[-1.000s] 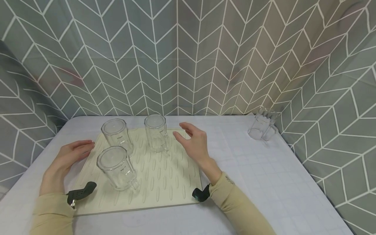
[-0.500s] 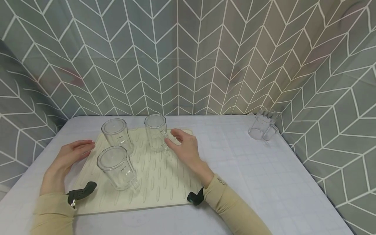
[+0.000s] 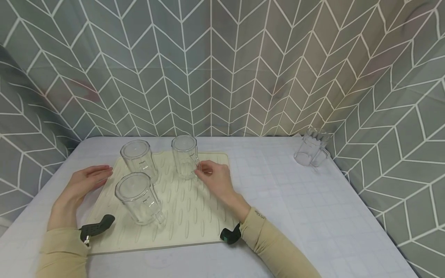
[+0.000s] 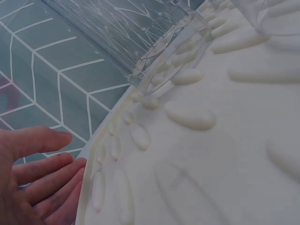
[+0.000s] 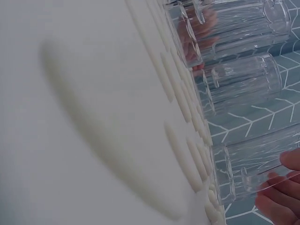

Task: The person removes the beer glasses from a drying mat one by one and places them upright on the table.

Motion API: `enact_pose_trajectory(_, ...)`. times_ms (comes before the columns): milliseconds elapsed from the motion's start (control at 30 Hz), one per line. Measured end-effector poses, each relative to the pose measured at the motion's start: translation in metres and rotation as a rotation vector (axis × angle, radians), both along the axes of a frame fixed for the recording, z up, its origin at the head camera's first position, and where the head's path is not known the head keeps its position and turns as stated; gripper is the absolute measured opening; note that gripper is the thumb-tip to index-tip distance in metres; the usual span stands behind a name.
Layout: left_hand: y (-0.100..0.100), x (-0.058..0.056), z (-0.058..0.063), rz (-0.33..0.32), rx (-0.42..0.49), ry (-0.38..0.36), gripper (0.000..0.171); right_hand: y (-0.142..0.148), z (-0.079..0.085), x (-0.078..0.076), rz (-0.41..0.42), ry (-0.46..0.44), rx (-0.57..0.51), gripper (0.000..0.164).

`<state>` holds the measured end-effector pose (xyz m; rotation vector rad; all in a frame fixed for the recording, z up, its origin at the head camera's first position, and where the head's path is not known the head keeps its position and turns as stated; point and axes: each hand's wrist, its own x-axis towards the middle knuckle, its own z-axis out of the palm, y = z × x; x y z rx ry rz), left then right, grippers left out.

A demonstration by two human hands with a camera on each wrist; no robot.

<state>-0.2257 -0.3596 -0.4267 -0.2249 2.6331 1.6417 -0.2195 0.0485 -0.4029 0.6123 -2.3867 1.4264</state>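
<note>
We locate the back-centre mug standing on the ribbed mat, its handle pinched by the right-hand grip; the left-hand grip lies loosely extended, holding nothing, at the mat's left edge. A sideways pull on the handle could, we judge, tip the mug. The right wrist view shows thumb and fingers about the handle; only the head view shows the far-right mug on the tabletop

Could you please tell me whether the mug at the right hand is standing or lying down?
Standing: the head view shows the mug rising from the mat, round end up.
</note>
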Motion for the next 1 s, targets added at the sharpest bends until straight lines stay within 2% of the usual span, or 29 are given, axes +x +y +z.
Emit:
enact_pose_trajectory(667, 0.0002, 0.0004, -0.0016, 0.022, -0.033, -0.009, 0.075, -0.0022, -0.0055, 0.0001, 0.014, 0.036, 0.024, 0.015)
enact_pose_trajectory(1000, 0.0011, -0.0006, -0.0018, 0.026, -0.050, -0.008, 0.074, -0.0015, -0.0063, -0.0004, 0.014, 0.104, 0.059, 0.012)
